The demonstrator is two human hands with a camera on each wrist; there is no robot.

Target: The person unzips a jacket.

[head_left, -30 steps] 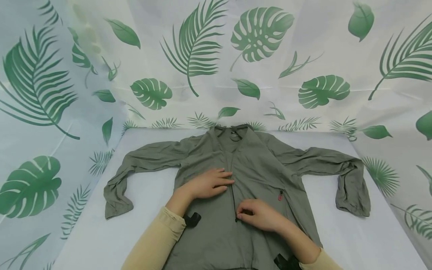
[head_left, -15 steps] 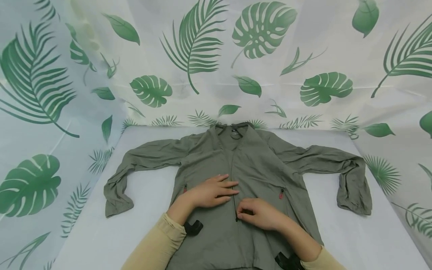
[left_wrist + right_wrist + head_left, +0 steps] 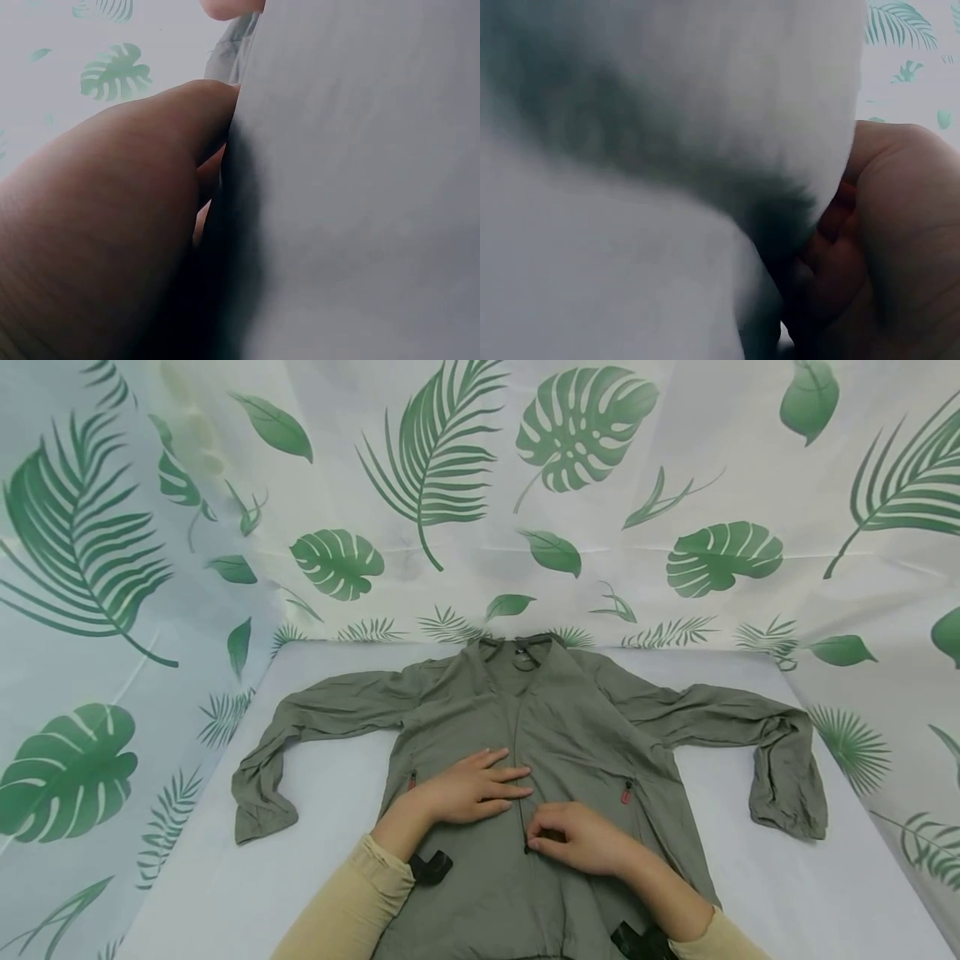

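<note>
A grey-green zip jacket (image 3: 465,893) lies spread front side up, its collar at the far side. My left hand (image 3: 472,789) rests on the chest with fingers extended, the fingertips at the front zipper (image 3: 519,802). Just below and to the right, my right hand (image 3: 577,835) has curled fingers and pinches the zipper pull (image 3: 526,849), whose dark end shows below the fingertips. Close-up grey cloth (image 3: 360,180) fills much of the left wrist view beside the left hand. In the right wrist view, jacket fabric hides the right fingertips.
Both sleeves, left (image 3: 337,706) and right (image 3: 783,777), stretch out sideways over the white table (image 3: 180,893). Red pocket zipper pulls, such as the right one (image 3: 626,792), sit on each side. A leaf-print curtain (image 3: 450,552) stands behind and around.
My left hand has slid slightly nearer and to the right along the zipper, uncovering the left red pocket pull. The right hand stays at the zipper pull. The view has shifted slightly.
</note>
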